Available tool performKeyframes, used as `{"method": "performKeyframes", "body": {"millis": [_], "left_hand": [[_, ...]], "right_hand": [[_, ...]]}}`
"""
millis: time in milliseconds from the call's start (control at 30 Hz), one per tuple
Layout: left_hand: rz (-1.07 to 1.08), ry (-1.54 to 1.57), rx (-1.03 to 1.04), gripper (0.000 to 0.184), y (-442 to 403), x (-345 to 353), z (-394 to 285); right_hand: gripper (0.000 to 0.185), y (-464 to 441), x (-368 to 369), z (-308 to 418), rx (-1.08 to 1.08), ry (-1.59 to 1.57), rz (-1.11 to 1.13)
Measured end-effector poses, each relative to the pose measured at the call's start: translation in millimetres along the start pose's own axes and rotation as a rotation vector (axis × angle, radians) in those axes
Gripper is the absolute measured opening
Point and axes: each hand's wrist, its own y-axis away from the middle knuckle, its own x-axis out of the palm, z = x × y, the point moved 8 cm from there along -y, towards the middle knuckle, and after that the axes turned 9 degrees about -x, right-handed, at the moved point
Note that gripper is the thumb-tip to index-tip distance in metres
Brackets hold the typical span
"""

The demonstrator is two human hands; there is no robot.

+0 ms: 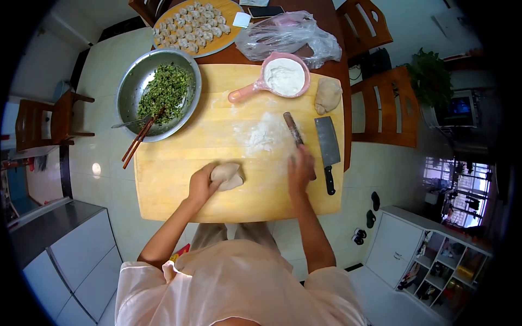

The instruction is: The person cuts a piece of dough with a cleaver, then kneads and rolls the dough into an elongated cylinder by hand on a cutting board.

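My left hand [203, 183] is closed around the side of a pale lump of dough [227, 175] near the front of the wooden board [163, 190]. My right hand [300, 169], slightly blurred, lies over a dark rolling pin [292, 126], with its fingers around the lower part. Loose flour [265, 135] is scattered on the board between and beyond my hands. Right of the rolling pin lies a cleaver [327, 142] with a black handle. Another dough lump [328, 95] rests at the board's far right corner.
A metal bowl [124, 98] of chopped green filling, with chopsticks [138, 143] and a spoon, stands at left. A pink scoop [244, 92] holds flour. Behind are a round tray [232, 39] of dumplings, a plastic bag [288, 38] and a phone [266, 11]. Chairs flank the table.
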Motion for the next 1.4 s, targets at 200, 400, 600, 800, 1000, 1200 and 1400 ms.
{"method": "performKeyframes", "body": {"millis": [200, 400, 600, 800, 1000, 1200, 1400], "left_hand": [[0.100, 0.250, -0.110, 0.038, 22.4, 41.2, 17.5], [0.151, 0.261, -0.037, 0.043, -2.0, 80.6, -40.8], [0.335, 0.307, 0.081, 0.048, -22.5, 136.7, -104.9], [-0.077, -0.415, 0.651, 0.039, 2.5, 171.9, -148.4], [0.079, -0.705, 0.465, 0.023, -59.0, 191.4, -139.7], [0.274, -0.512, 0.333, 0.014, -100.7, 198.2, -125.8], [0.339, -0.508, 0.392, 0.035, -51.0, 176.5, -138.5]], "right_hand": [[0.050, 5.7, 17.4, -67.4, 0.105, -0.010, 0.237], [0.046, -11.3, 16.2, -112.4, 0.145, 0.006, 0.178], [0.020, -17.5, -21.3, -57.4, 0.194, -0.565, 0.008], [0.010, 27.2, -27.6, 15.6, 0.114, -0.270, -0.114], [0.012, -1.5, 27.8, -20.8, 0.192, -0.224, -0.061], [0.017, -23.5, 61.7, -38.3, 0.272, -0.086, 0.168], [0.019, -11.5, -14.0, 2.7, 0.082, -0.287, 0.130]]}}
